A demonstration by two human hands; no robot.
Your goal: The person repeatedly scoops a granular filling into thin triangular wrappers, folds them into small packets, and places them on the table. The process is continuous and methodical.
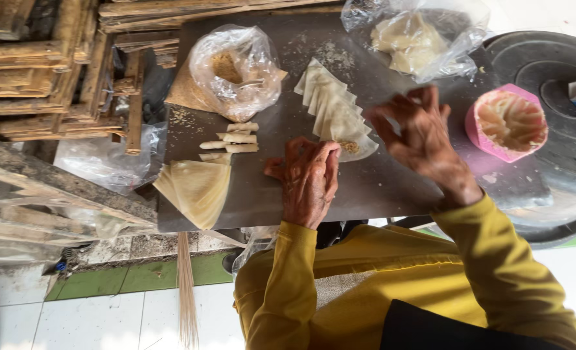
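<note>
The dark surface (pixel 391 181) carries everything. A fanned row of pale wrappers (pixel 330 104) runs along it, its long axis slanting from the far middle toward the near edge. The nearest wrapper (pixel 356 144) lies at the row's near end, a small heap of brown filling (pixel 349 146) on it; which way its corner points is hard to tell, since the hands cover part of it.

A stack of folded wrappers (pixel 197 188) sits at the near left corner, its point aimed at the near edge. A clear bag of brown filling (pixel 236 71) rests toward the far left, and another bag of dough sheets (pixel 417 42) lies at the far right edge, cut off by the frame. A pink bowl (pixel 507 123) stands at the right edge. Four finished rolls (pixel 233 141) lie between bag and stack, long axes running left to right.

The left hand (pixel 308 178) is curled, fingertips touching the nearest wrapper's edge. The right hand (pixel 417 133) hovers above the surface, blurred, fingers pinched together; whether it holds anything cannot be told.
</note>
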